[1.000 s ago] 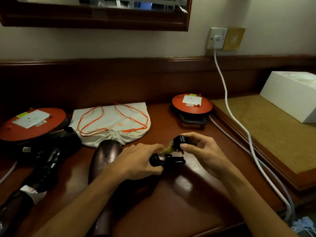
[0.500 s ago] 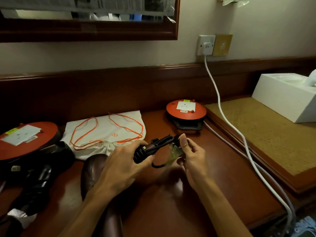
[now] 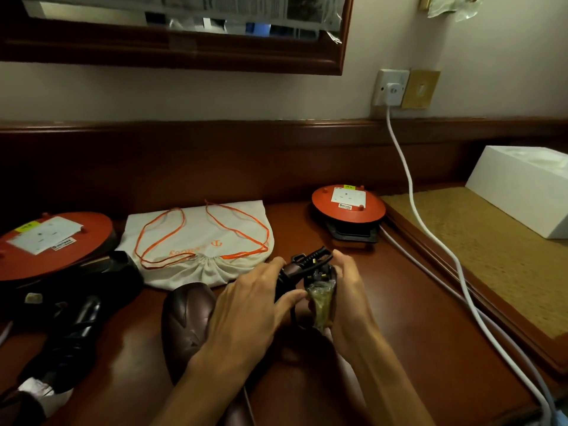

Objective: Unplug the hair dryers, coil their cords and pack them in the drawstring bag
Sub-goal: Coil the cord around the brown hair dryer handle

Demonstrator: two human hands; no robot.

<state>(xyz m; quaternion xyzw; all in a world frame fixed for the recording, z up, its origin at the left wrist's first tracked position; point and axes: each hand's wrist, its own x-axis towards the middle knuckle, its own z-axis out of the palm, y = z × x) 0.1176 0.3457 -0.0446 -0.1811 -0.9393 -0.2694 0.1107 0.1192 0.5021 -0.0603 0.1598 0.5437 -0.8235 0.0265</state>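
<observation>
Hidden behind the left hand [image 3: 246, 309] fingers: most of the brown hair dryer [image 3: 184, 321] handle (plug [image 3: 319, 273] motion-blurred).

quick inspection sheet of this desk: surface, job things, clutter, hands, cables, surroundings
surface: glossy brown desk, with a raised tan-topped section to the right
job's things: brown hair dryer lying under the left forearm; black hair dryer at left; drawstring bag flat, mouth gathered, orange cords on top
clutter: two orange cord reels; white box on the raised section
grippers: left hand grips the brown dryer's handle; right hand holds its black plug
cables: white cable plugged into the wall socket, trailing off the desk's right
surroundings: wood-framed mirror, pale wall
</observation>
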